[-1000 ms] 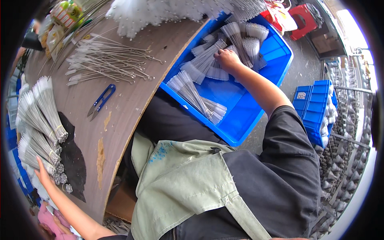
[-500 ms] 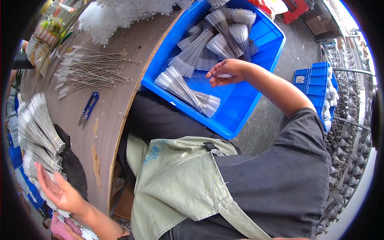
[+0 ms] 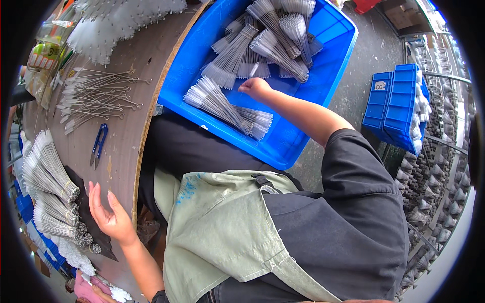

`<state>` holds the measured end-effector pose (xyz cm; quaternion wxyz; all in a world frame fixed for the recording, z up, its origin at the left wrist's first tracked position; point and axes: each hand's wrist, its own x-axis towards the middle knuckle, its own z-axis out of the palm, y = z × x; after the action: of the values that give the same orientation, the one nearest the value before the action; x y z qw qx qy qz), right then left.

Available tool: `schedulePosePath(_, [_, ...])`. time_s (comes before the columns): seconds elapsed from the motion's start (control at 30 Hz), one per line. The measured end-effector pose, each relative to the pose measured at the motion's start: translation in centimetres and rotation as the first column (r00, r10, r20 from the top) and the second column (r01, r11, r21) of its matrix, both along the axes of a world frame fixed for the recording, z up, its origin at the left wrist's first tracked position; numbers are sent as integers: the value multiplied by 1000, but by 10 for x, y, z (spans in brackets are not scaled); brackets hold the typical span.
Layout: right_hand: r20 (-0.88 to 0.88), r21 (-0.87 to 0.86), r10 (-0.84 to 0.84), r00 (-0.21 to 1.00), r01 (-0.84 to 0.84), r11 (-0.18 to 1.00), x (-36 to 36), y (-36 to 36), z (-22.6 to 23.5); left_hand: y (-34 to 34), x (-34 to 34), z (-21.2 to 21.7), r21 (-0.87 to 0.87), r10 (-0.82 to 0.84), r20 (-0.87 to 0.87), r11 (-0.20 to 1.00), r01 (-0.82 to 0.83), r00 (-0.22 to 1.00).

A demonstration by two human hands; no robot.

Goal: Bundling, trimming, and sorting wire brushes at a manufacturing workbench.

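Over the blue bin [image 3: 323, 96], my right hand [image 3: 256, 88] is closed, fingers drawn together. A short white rod-like piece [image 3: 254, 69] sticks out of it; its kind is too small to make out. Close to this hand lies a bundle of thin wire brushes [image 3: 214, 101] with white bristles, and more brush bundles [image 3: 275, 38] are heaped at the bin's far end. My left hand [image 3: 112, 217] is open and empty at the table edge, fingers spread, palm up. Beside it, on a dark cloth, rest bundles of wire brushes [image 3: 48, 169] tied at their looped ends.
On the brown table [image 3: 136, 65] lie loose wire brushes [image 3: 96, 98] and blue-handled thread snips [image 3: 99, 145]. A pile of white brushes [image 3: 111, 25] sits at the back. Stacked blue crates [image 3: 391, 106] stand on the floor at right, before racks of brushes [image 3: 429, 187].
My left hand has moved right, away from the tied bundles, toward the table edge. My right hand has shifted left over the bin and its fingers have closed up. The view has shifted slightly.
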<state>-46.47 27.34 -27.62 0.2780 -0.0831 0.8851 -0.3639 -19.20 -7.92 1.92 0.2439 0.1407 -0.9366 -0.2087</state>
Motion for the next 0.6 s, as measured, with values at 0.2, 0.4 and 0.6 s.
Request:
schedulePosePath(0.2, [389,-299,-12,921,138,944,-34,-4,93,21,3,0,20,-17,-1,1000,17,1000])
schedulePosePath(0.4, [381,-293,234,894,-123,948,-30,-11,91,23,-1,-9,42,-52,19,998,52,998])
schedulePosePath(0.6, [348,-120,401,847,-384,915,-15,-28,51,23,0,-13,-4,-61,29,998,61,998])
